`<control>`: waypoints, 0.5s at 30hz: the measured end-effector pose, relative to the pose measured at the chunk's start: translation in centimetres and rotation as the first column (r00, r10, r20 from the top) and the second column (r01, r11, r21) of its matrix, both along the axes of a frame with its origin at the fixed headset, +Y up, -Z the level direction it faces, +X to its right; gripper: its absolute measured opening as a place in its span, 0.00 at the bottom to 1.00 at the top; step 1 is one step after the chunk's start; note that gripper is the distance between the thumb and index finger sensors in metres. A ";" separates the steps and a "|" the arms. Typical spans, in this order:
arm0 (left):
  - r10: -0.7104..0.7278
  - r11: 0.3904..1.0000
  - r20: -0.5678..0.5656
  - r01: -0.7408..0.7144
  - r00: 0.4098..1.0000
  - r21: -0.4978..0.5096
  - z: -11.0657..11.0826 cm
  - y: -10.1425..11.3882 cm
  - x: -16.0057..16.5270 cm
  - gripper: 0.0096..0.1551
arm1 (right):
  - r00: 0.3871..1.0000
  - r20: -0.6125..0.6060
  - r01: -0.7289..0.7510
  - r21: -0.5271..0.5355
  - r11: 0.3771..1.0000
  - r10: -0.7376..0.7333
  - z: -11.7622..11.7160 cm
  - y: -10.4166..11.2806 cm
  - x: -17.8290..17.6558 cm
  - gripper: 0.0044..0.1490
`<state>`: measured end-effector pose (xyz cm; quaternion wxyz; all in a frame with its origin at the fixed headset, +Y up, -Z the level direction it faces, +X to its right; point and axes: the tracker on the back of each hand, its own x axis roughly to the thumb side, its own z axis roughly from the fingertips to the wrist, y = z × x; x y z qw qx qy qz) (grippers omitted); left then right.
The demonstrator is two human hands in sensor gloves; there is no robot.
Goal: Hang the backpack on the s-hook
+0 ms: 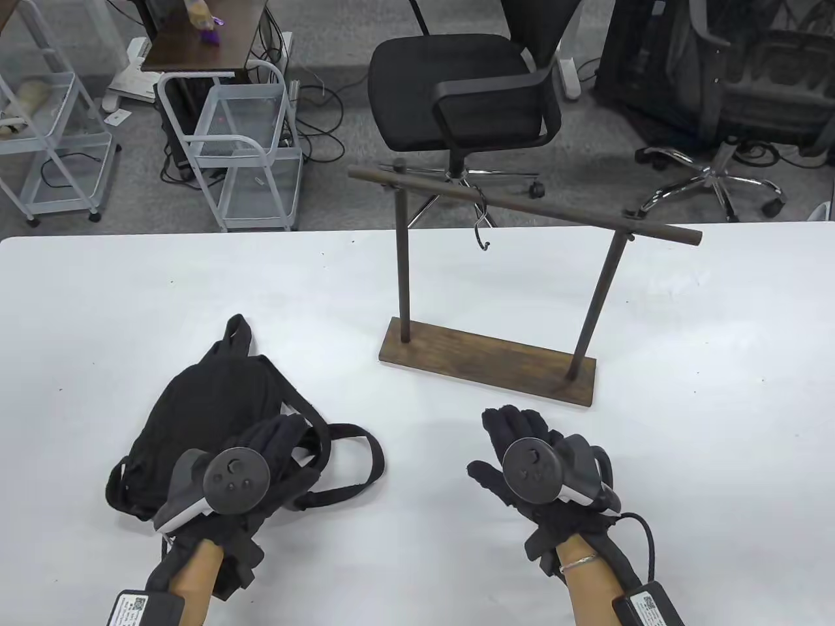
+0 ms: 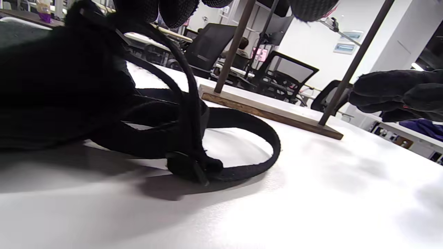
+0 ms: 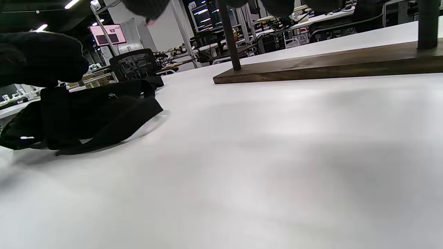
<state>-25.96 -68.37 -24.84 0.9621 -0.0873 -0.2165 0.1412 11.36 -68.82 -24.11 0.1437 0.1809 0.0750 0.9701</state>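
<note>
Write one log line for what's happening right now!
backpack: flat on table, not hung | left hand: on backpack straps | right hand: open, holds nothing | hook: bare on rack bar

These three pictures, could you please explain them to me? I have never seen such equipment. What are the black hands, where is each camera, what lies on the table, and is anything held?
There is no machine here: a person wears black sensor gloves, with a round tracker strapped to the back of each hand. The large picture looks down at the white table. The other two come from cameras on the wrists, low and close to the surface.

The left hand lies over the black backpack, which is flat on the table with its straps spread out. Whether the fingers already grip it I cannot tell.

The right hand is open over bare table and holds nothing.

Behind the hands stands a wooden rack. From its bar hangs the small metal s-hook, with nothing on it yet.
</note>
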 end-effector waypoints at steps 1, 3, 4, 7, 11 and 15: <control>-0.006 1.000 -0.009 0.006 1.000 0.006 0.0 0.1 -0.1 0.46 | 1.000 -0.002 -0.006 0.002 1.000 0.006 0.1 0.0 -0.1 0.51; -0.012 1.000 -0.051 0.013 0.999 0.023 -0.1 0.2 -0.5 0.45 | 1.000 -0.006 -0.009 0.014 1.000 0.009 0.2 0.2 -0.1 0.51; -0.015 0.999 -0.091 0.018 0.996 0.040 -0.3 0.2 -0.9 0.44 | 1.000 -0.006 -0.008 0.024 1.000 0.008 0.2 0.4 -0.2 0.51; -0.049 0.994 -0.221 0.070 0.974 0.086 -1.0 0.3 -2.4 0.42 | 1.000 0.003 -0.004 0.049 0.999 0.004 0.2 0.7 -0.1 0.51; -0.165 0.977 -0.460 0.209 0.872 0.047 -2.2 -0.7 -6.0 0.44 | 0.999 0.031 -0.011 0.049 0.999 0.010 0.1 0.8 0.3 0.51; -0.347 0.937 -0.573 0.244 0.743 -0.251 -2.3 -2.9 -9.9 0.52 | 0.999 0.043 0.000 0.059 0.998 -0.002 0.1 0.9 0.6 0.51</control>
